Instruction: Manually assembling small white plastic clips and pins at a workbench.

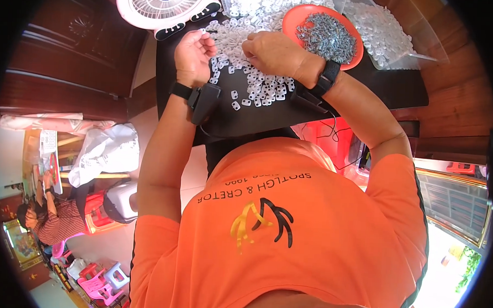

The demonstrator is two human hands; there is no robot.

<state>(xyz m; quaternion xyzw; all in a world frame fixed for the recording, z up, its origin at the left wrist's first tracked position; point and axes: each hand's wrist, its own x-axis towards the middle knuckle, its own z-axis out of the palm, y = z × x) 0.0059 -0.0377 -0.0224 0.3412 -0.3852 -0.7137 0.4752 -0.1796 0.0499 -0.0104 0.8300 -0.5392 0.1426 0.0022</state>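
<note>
A heap of small white plastic pieces with holes point(231, 37) covers the far middle of the dark table, and loose ones point(268, 89) spread toward its near edge. At the heap's left side is my left hand point(193, 57), palm partly up, with thumb and fingers curled together. A tiny white bit shows at its fingertips, too small to name. My right hand point(277, 53) is over the heap, back up, its fingers bent and closed at the tips; what they hold is hidden. Beside it sits an orange-red plate point(290, 18) full of small grey metal screws or nails point(326, 40).
A pink-white fan point(165, 4) stands at the far left of the table point(204, 120). A clear bin point(423, 57) of white pieces is at the far right. Black devices are strapped to both wrists, with a cable by the right one. Another person point(59, 221) is at far left.
</note>
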